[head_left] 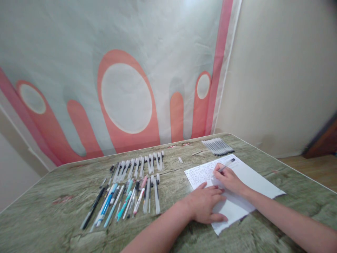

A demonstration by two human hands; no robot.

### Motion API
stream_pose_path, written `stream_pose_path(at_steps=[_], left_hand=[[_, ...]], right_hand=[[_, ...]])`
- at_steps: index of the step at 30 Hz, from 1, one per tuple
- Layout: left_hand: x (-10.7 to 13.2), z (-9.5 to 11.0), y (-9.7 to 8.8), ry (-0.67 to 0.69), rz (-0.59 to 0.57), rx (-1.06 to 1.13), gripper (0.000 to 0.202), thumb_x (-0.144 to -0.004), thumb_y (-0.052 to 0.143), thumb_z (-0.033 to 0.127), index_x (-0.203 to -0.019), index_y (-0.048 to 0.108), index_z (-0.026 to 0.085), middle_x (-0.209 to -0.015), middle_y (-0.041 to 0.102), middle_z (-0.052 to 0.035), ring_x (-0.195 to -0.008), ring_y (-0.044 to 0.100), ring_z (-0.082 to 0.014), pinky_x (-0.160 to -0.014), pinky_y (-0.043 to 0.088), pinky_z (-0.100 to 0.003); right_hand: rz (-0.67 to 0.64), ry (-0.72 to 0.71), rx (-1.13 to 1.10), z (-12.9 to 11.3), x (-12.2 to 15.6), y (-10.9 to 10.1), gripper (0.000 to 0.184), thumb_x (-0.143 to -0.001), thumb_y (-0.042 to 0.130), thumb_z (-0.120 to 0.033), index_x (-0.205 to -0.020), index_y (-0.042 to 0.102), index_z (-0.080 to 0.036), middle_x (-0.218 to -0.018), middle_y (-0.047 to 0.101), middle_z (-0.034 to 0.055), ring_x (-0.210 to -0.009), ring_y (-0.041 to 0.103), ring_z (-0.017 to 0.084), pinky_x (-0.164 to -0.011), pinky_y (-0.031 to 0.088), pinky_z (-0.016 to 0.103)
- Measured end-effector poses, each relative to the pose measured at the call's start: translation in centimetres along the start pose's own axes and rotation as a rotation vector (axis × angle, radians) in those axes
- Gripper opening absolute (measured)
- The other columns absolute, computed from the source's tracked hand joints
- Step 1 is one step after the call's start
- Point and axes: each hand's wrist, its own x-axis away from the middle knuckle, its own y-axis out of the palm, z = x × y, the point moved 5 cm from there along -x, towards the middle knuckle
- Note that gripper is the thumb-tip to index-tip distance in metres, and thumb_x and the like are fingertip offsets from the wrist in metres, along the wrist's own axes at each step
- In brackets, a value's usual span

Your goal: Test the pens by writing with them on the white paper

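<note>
A white sheet of paper (260,184) lies at a slant on the table, its upper left part covered in rows of small dark handwriting. My right hand (229,178) is closed around a pen (228,163) with a clear barrel and a dark end, its tip down by the written lines; the tip itself is hard to make out. Flat on the lower left of the sheet rests my left hand (207,203), fingers spread and holding nothing. One edge of the paper, at the lower right, looks torn.
Left of the paper lie a row of clear pens with dark clips (137,167) and a row of mixed coloured pens (123,202). Several slim clear pens (218,146) sit beyond the sheet. A small white piece (180,160) lies between. A patterned hanging (126,98) covers the wall behind.
</note>
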Motion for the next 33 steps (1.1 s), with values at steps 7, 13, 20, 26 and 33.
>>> stream_pose_path(at_steps=[7, 13, 20, 26, 33], left_hand=[[0.1, -2.4, -0.8, -0.101, 0.313, 0.195, 0.026, -0.078, 0.05, 0.035, -0.097, 0.057, 0.019, -0.11, 0.057, -0.0091, -0.104, 0.049, -0.0207, -0.092, 0.033, -0.034], [3.3, -9.8, -2.7, -0.575, 1.114, 0.583, 0.017, -0.08, 0.045, 0.028, -0.091, 0.051, 0.017, -0.092, 0.056, -0.0074, -0.088, 0.052, -0.0168, -0.076, 0.041, -0.029], [6.9, -13.5, -1.5, -0.904, 1.611, 0.762, 0.023, -0.077, 0.041, 0.016, -0.1, 0.04, 0.018, -0.102, 0.046, -0.0071, -0.094, 0.048, -0.0146, -0.087, 0.036, -0.03], [6.9, -13.5, -0.9, -0.908, 1.599, 0.723, 0.027, -0.077, 0.042, 0.016, -0.104, 0.039, 0.019, -0.109, 0.04, -0.0071, -0.098, 0.045, -0.015, -0.089, 0.034, -0.03], [6.9, -13.4, -0.9, -0.924, 1.583, 0.719, 0.028, -0.075, 0.043, 0.014, -0.103, 0.04, 0.018, -0.107, 0.041, -0.0072, -0.097, 0.046, -0.0148, -0.089, 0.035, -0.03]], right_hand=[[0.013, 0.063, -0.129, 0.1, -0.1, 0.1, 0.025, -0.08, 0.043, -0.041, -0.071, 0.05, -0.018, -0.057, 0.049, -0.0033, -0.053, 0.045, 0.011, -0.052, 0.037, 0.023], [-0.021, -0.003, -0.115, -1.5, -0.6, -0.2, 0.031, -0.084, 0.038, -0.044, -0.092, 0.053, -0.018, -0.07, 0.057, 0.0015, -0.061, 0.052, 0.013, -0.057, 0.042, 0.025], [-0.17, -0.292, 0.04, -5.4, -7.1, 4.1, 0.021, -0.078, 0.05, -0.03, -0.096, 0.053, -0.018, -0.074, 0.061, 0.0011, -0.064, 0.055, 0.013, -0.061, 0.042, 0.025], [-0.152, -0.298, 0.185, -6.4, -14.1, 10.9, 0.019, -0.069, 0.055, -0.018, -0.088, 0.053, -0.018, -0.072, 0.063, 0.0003, -0.064, 0.057, 0.013, -0.062, 0.039, 0.023], [-0.167, -0.144, 0.324, -5.0, -16.6, 15.3, 0.025, -0.064, 0.058, -0.013, -0.087, 0.054, -0.019, -0.069, 0.064, -0.0014, -0.065, 0.056, 0.012, -0.06, 0.034, 0.021]])
